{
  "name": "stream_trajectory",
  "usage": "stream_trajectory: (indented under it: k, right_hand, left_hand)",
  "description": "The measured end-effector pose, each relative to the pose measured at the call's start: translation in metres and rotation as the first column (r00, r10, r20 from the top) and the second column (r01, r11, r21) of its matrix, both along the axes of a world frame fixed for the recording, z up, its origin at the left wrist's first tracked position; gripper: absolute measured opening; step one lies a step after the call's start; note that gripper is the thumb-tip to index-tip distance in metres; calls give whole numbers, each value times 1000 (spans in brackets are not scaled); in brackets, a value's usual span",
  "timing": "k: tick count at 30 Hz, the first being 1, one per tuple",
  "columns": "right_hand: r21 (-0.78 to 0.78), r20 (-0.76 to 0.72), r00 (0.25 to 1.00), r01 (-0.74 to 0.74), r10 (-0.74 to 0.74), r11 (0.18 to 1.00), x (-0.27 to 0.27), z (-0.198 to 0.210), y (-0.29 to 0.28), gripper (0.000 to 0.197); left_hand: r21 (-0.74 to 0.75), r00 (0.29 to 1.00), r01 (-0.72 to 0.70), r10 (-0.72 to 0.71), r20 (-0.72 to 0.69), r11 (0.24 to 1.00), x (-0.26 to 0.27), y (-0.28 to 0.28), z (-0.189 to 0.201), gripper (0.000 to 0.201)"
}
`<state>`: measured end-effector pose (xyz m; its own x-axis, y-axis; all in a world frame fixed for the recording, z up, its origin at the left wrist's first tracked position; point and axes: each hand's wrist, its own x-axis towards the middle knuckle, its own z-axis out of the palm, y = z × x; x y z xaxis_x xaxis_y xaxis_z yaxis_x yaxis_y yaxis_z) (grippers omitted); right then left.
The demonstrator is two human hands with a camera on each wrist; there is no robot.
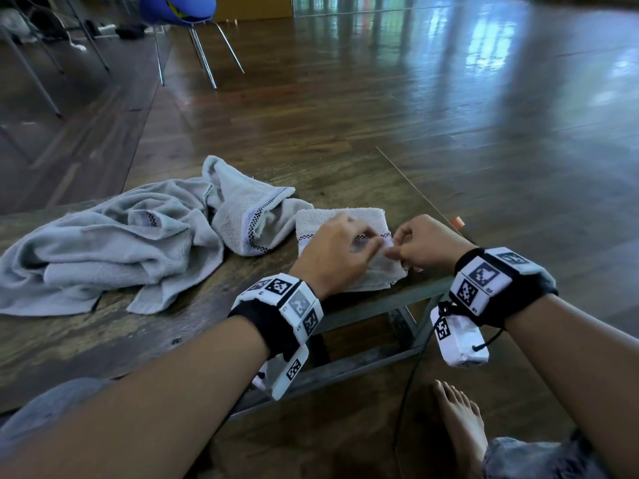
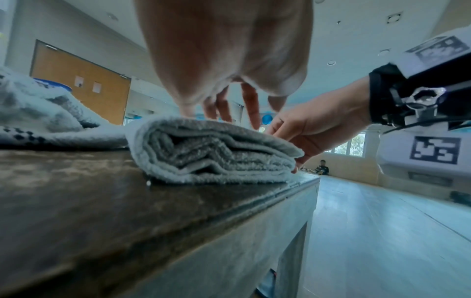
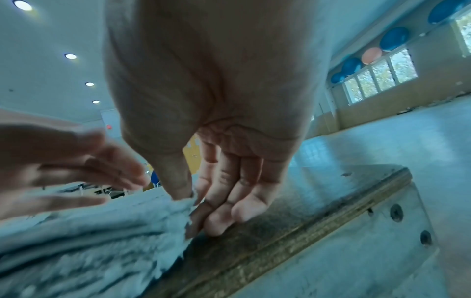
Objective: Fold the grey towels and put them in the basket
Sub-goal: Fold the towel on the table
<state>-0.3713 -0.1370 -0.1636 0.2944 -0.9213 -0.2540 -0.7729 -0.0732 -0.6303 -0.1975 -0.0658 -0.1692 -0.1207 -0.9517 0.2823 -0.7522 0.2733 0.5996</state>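
Note:
A folded grey towel (image 1: 340,221) (image 2: 209,153) (image 3: 102,231) lies near the right corner of the low wooden table (image 1: 103,340). My left hand (image 1: 335,250) (image 2: 229,115) rests on top of it with its fingers stretched out. My right hand (image 1: 422,243) (image 3: 196,199) pinches the towel's right edge between thumb and fingers; in the left wrist view this right hand (image 2: 305,129) sits at the towel's right end. To the left, a heap of crumpled grey towels (image 1: 121,243) lies unfolded on the table. No basket is in view.
The table edge (image 3: 318,211) runs close to the right of the towel, with a metal frame (image 1: 363,312) below it. My bare foot (image 1: 460,420) is on the wooden floor beside a black cable (image 1: 413,371). A blue chair (image 1: 179,8) stands far behind.

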Motion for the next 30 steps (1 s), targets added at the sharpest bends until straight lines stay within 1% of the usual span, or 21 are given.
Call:
stream_trajectory:
  k: [1, 2, 3, 4, 5, 6, 7, 8, 10, 12, 16, 20, 23, 26, 30]
  right_hand:
    - [-28, -56, 998, 17, -18, 999, 3, 1, 2, 17]
    - [-70, -129, 991, 32, -40, 997, 7, 2, 4, 18]
    - [-141, -208, 976, 37, -66, 989, 11, 2, 7, 26]
    - [-245, -267, 959, 24, -91, 969, 15, 2, 11, 36]
    - [-364, -285, 954, -15, -96, 931, 19, 0, 14, 42]
    - [-476, -265, 962, -69, -68, 877, 24, -2, 19, 43]
    - [-543, -234, 972, -125, -6, 830, 30, -5, 23, 42]
    - [-554, -211, 975, -178, 70, 813, 35, -10, 27, 41]
    - [-464, -204, 961, -263, 187, 846, 43, -23, 32, 46]
    - [-376, -223, 953, -278, 205, 884, 45, -38, 36, 54]
    - [-386, -214, 964, -230, 155, 893, 43, -51, 35, 64]
    - [-365, -222, 971, -161, 82, 917, 44, -53, 33, 69]
    - [-317, -220, 975, -101, 30, 943, 41, -55, 32, 72]
    - [-258, -228, 973, -26, -34, 966, 32, -56, 30, 73]
    - [-220, -266, 962, 5, -65, 975, 22, -56, 28, 72]
  left_hand:
    - [-9, 993, -76, 76, 93, 997, 4, -3, -2, 33]
    - [23, 967, -152, 145, 208, 988, 8, -6, -4, 39]
    - [87, 932, -215, 178, 314, 973, 13, -6, -8, 46]
    - [163, 907, -253, 175, 384, 954, 16, -6, -13, 53]
    - [232, 898, -264, 151, 413, 936, 18, -5, -18, 61]
    - [277, 900, -254, 122, 418, 927, 18, -4, -23, 65]
    - [295, 904, -231, 93, 417, 927, 17, -3, -26, 68]
    - [297, 906, -206, 67, 418, 932, 16, -1, -29, 68]
    - [304, 911, -162, 24, 411, 939, 14, 2, -33, 68]
    - [334, 925, -138, 1, 380, 932, 18, 3, -35, 67]
    - [408, 941, -118, -30, 337, 905, 26, 4, -35, 69]
    - [432, 942, -145, -9, 335, 890, 27, 3, -34, 71]
    - [452, 948, -166, 15, 319, 876, 29, 3, -32, 66]
    - [472, 949, -172, 18, 314, 864, 31, 2, -30, 66]
    - [491, 953, -171, 17, 303, 854, 31, 1, -30, 66]
